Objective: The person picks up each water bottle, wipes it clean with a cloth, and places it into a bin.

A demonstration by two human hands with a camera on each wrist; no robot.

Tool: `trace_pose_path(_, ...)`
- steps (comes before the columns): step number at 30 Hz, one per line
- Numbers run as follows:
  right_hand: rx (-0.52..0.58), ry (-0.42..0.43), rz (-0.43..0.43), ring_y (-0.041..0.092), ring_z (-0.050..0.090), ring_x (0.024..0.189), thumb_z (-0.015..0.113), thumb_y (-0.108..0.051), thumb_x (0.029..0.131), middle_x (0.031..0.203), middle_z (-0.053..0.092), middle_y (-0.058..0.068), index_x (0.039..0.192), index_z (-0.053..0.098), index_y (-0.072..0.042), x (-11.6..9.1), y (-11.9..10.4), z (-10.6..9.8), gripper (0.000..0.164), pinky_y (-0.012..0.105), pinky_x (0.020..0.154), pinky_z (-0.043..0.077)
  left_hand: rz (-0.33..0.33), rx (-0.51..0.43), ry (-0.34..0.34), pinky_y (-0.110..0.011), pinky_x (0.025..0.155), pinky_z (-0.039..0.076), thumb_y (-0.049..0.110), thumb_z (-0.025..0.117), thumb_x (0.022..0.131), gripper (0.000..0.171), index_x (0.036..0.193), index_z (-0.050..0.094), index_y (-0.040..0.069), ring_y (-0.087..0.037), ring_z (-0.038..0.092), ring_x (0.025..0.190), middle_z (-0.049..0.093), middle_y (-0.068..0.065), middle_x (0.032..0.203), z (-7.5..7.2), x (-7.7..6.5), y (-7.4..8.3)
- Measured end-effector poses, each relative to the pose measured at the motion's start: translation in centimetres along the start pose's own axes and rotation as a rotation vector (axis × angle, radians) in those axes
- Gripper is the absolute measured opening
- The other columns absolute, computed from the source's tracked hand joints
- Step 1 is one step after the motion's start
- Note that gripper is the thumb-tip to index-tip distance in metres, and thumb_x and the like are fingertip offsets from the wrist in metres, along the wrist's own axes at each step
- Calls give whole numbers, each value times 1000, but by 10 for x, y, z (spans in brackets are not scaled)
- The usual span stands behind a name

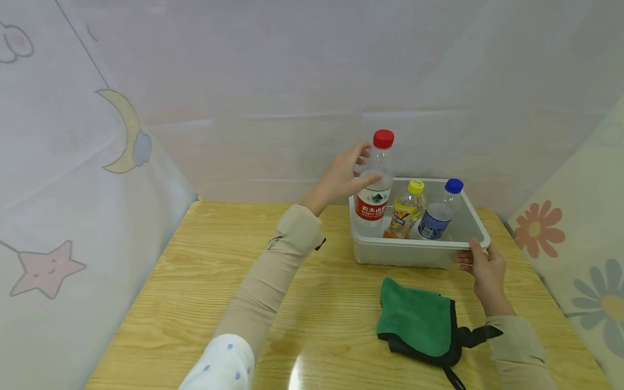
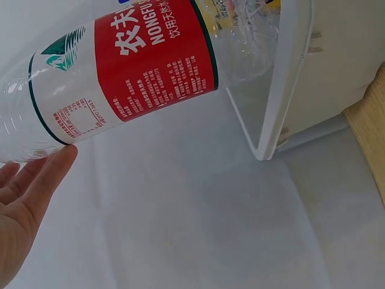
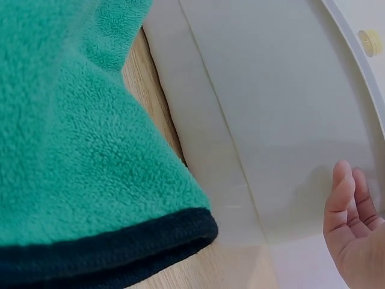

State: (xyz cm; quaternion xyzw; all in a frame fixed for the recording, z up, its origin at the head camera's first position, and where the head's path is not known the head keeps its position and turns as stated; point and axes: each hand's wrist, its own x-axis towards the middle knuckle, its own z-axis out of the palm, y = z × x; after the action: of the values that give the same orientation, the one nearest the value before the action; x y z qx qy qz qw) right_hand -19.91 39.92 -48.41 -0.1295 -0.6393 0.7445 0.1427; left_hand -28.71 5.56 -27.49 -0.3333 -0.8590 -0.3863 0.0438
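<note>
In the head view, a clear plastic water bottle (image 1: 373,201) with a red cap and red-and-white label stands nearly upright in the left end of a white plastic bin (image 1: 404,254). My left hand (image 1: 343,176) is beside the bottle's upper part, its thumb across the front and its other fingers loosely spread at the side. The left wrist view shows a fingertip touching the label's edge. My right hand (image 1: 487,271) grips the bin's near right corner, thumb at the rim and fingers below. A yellow-capped bottle (image 1: 407,208) and a blue-capped bottle (image 1: 437,216) lean inside the bin.
A folded green cloth (image 1: 416,319) with black edging lies on the wooden table (image 1: 224,244) in front of the bin, near my right forearm. Pale patterned sheeting (image 1: 273,108) hangs behind the table and along its sides.
</note>
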Motion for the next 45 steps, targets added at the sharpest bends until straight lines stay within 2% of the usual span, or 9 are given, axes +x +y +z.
trace_pose_path(4,-23,16,-4,12,65,57,57,-34,89,68,66,1,127,48,-9,5,6,-3,46,25,46,52,-15,22,-8,-22,80,48,29,63,86,64,137,32,6,-18,50,107,48,-9,124,5,9,-8)
trace_pose_path(9,33,-37,-32,17,65,58,56,-28,91,71,67,7,126,50,-10,16,20,-14,39,27,46,52,-25,51,-35,-20,78,47,30,62,87,60,134,35,5,-21,50,106,49,-10,123,11,14,-20)
trace_pose_path(11,61,-45,-48,19,66,59,58,-28,90,72,67,8,124,51,-12,25,33,-21,38,27,46,52,-32,44,-47,-20,78,47,31,62,87,59,133,36,4,-21,50,106,48,-10,123,14,15,-23)
trace_pose_path(18,82,6,-77,15,65,57,60,-33,87,71,67,5,124,50,-8,44,59,-31,46,25,43,51,-45,66,-70,-24,85,45,31,61,87,60,133,36,2,-22,49,107,48,-14,124,31,14,-39)
trace_pose_path(20,79,9,-54,14,65,56,59,-32,88,69,66,4,123,49,-7,33,45,-22,44,25,43,51,-57,73,-70,-26,89,43,30,61,87,60,134,36,2,-23,49,109,48,-14,125,37,12,-44)
trace_pose_path(25,98,10,17,11,63,53,55,-25,91,64,64,2,115,49,-7,-16,-18,20,30,22,43,50,-91,65,-63,-28,92,42,31,62,87,61,135,35,2,-24,50,111,48,-13,127,51,6,-57)
trace_pose_path(27,110,11,26,11,62,52,53,-23,92,63,64,2,113,48,-8,-27,-31,29,26,21,43,50,-96,66,-54,-28,91,43,31,63,86,60,133,37,3,-24,50,110,49,-13,125,56,5,-62)
trace_pose_path(37,75,6,36,10,63,54,52,-26,92,64,64,1,121,43,-4,-29,-33,30,37,21,45,51,-166,56,-84,-27,91,44,32,64,85,64,136,36,5,-21,49,114,47,-10,131,78,2,-76)
trace_pose_path(45,72,18,40,10,62,53,52,-26,92,64,64,1,121,43,-3,-29,-32,31,38,21,45,50,-169,54,-60,-27,92,43,29,66,84,65,137,35,8,-20,49,114,48,-9,129,89,0,-80)
